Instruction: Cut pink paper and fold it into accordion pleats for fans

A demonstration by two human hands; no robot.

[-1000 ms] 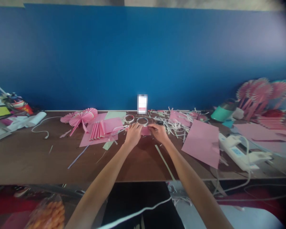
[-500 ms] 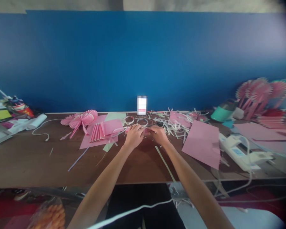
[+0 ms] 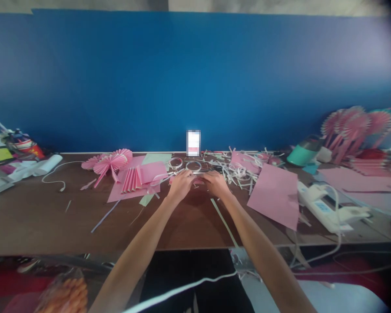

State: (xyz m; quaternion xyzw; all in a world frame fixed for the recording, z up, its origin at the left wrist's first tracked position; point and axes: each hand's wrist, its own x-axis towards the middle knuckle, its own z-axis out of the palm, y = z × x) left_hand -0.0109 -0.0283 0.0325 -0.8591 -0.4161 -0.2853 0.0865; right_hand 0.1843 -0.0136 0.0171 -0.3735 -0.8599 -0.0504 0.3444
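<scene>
My left hand point(image 3: 180, 185) and my right hand point(image 3: 217, 183) meet over the middle of the table, fingers bent inward. Between them they grip a small piece of pink paper point(image 3: 198, 179), mostly covered by the fingers. Just beyond the hands lie two tape rolls point(image 3: 193, 167). Left of my left hand, a pleated pink paper point(image 3: 131, 180) rests on flat pink sheets. Farther left are pink paper fans point(image 3: 112, 161) with folded handles. A flat pink sheet point(image 3: 273, 195) lies to the right of my right hand.
White paper scraps point(image 3: 241, 174) are heaped beyond my right hand. A bright, pixelated screen point(image 3: 193, 144) stands against the blue wall point(image 3: 195, 74). On the right are a white power strip point(image 3: 322, 211) with cables, a green container point(image 3: 301, 154) and more pink fans point(image 3: 356, 124).
My hands stay close together on the pink paper, with only a slight shift of the fingers. The whole view has moved a little; the things on the table look unchanged.
</scene>
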